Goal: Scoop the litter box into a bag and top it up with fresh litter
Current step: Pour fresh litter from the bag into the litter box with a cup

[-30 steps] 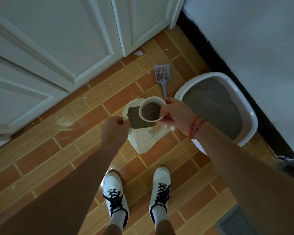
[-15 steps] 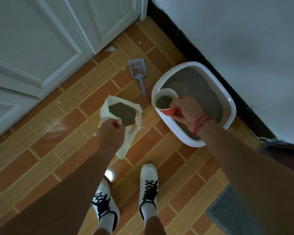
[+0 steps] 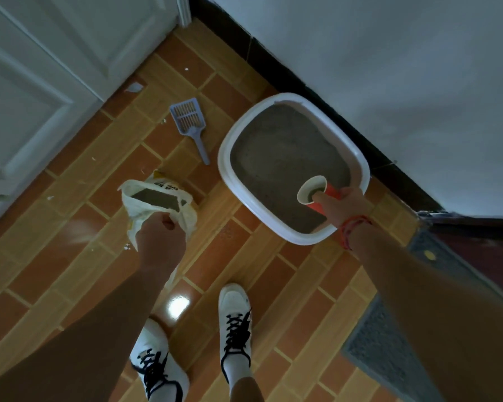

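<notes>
- Litter box (image 3: 223, 161), white oval plastic tray of grey litter, sits centre-right.
- Right hand (image 3: 343, 204) grips a red paper cup (image 3: 308, 187) over its lower-right corner; tipping near the rim risks spillage.
- Left hand (image 3: 160, 236) pinches the white plastic bag (image 3: 186, 216), left of centre; slackening might slump it.

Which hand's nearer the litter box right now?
Right. The right hand holds a red cup over the litter box, at its near corner; the left hand grips the bag off to its side.
</notes>
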`<state>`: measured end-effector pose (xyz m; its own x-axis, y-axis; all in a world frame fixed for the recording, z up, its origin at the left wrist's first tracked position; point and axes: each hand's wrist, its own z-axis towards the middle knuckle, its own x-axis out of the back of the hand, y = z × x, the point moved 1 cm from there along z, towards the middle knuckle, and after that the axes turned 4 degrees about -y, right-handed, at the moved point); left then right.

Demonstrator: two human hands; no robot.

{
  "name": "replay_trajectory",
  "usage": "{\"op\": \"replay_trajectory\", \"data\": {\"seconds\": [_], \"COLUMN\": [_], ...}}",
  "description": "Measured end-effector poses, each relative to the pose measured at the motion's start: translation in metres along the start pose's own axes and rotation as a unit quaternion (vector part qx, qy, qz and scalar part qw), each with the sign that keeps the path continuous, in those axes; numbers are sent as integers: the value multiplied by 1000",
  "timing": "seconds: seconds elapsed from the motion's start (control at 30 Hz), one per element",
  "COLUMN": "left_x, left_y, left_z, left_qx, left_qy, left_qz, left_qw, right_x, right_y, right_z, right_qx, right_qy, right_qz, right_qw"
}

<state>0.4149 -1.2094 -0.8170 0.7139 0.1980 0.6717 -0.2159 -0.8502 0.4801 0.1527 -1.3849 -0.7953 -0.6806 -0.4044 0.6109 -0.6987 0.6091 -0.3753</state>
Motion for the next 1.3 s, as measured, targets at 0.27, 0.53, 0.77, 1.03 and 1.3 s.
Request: {"op": "replay_trajectory", "data": {"seconds": [0.27,0.53,0.77,1.03,1.3], "left_x": [-17,-21,-22,-24,-25], "left_y": [4,17,26,23,22], "left_z": [5,2,-4,-1,-5], "left_qx": [-15,-11,-2,-14,-19], "left_qy": [-9,-1,1,-8,-9], "left_qz": [31,48,38,51,36], "left_qw": [999,999,999,999,999], "right_x": [23,53,74,82,80], "right_y": [10,11,5,11,14], "right_z": [21,40,52,59,57], "right_qx": [-21,-41,-29,8,78], "right_qy": [38,96,134,166,182], "right_qz": [-77,-141,-189,-225,-289], "right_qw": [996,984,972,960,937]}}
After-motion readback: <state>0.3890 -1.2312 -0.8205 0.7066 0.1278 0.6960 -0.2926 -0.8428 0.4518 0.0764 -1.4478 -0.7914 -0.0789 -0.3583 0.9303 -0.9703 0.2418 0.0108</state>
